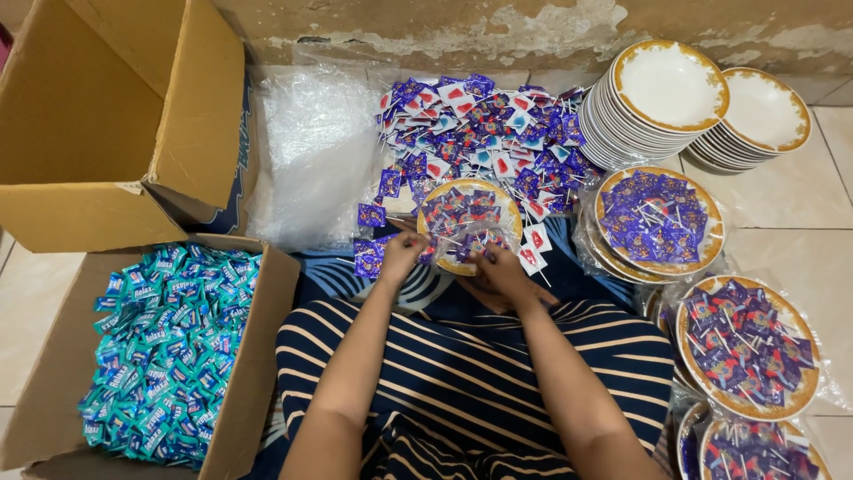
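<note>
Left hand point(402, 252), right hand point(499, 271) at lollipop plate point(509, 206) (bagged); candy-filled box point(267, 329)

The lollipops point(480, 124) wear purple wrappers with red and white. The plates point(672, 84) are white, gold-rimmed. The sweets point(169, 347) are teal; the skirt point(471, 373) is navy with tan stripes.

cardboard boxes point(115, 124): 2 | stacks of empty plates point(662, 98): 2 | wrapped filled plates point(657, 218): 4 visible

Two hands, the left hand point(402, 252) and the right hand point(499, 271), hold a plate point(508, 206) of purple lollipops point(458, 210). A box point(271, 293) of blue candies point(169, 342) sits nearby.
</note>
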